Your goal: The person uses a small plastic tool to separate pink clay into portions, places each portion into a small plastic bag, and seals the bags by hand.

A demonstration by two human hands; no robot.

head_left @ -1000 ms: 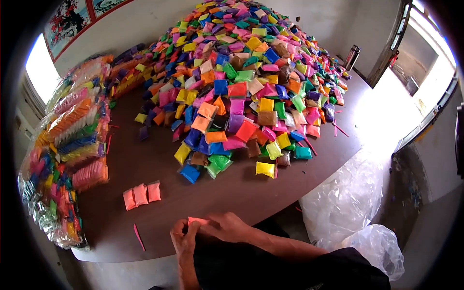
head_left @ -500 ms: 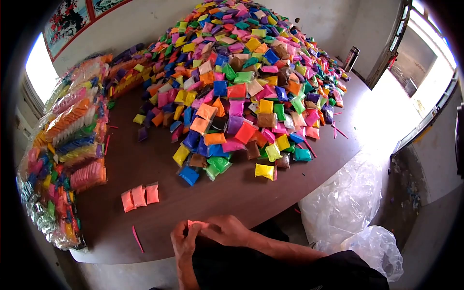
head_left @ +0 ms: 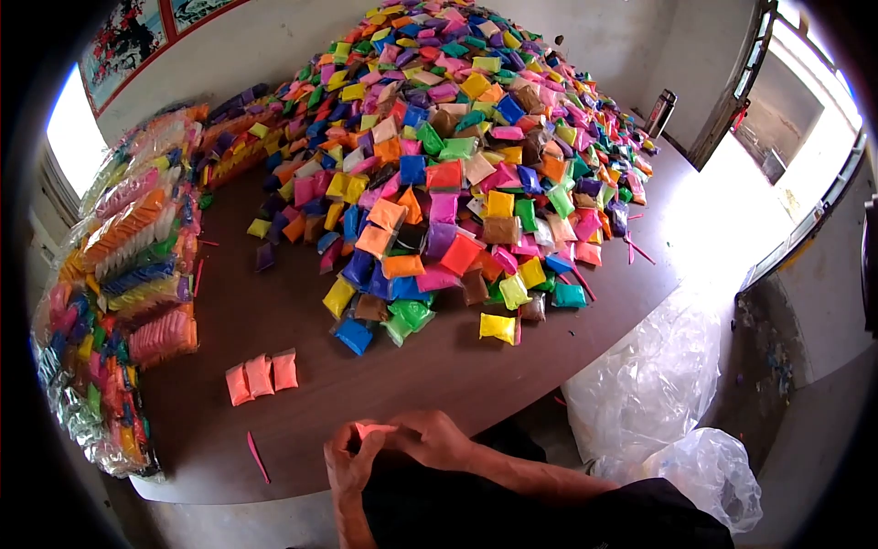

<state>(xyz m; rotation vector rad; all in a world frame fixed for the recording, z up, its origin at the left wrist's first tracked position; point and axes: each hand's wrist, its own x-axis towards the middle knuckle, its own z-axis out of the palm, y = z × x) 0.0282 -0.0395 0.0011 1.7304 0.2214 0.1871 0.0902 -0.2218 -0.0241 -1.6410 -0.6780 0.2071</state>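
Note:
At the near edge of the table, my left hand (head_left: 351,454) and my right hand (head_left: 433,441) face each other, fingers closed around one small coral packet (head_left: 373,428) held between them. Most of that packet is covered by my fingers. Three coral packets (head_left: 260,375) lie side by side, slightly overlapping, on the brown table (head_left: 366,384) to the left and beyond my hands. A thin pink strip (head_left: 259,457) rests left of my left hand.
A tall heap of multicoloured packets (head_left: 444,206) covers the table's far part. Sorted rows of packets in clear plastic (head_left: 137,274) line the left side. A dark flask (head_left: 660,113) stands at the far right. Clear plastic bags (head_left: 640,384) hang by the right edge.
The coral packet between my hands shows slightly more, and my fingers have shifted a little. The table view has moved very slightly left.

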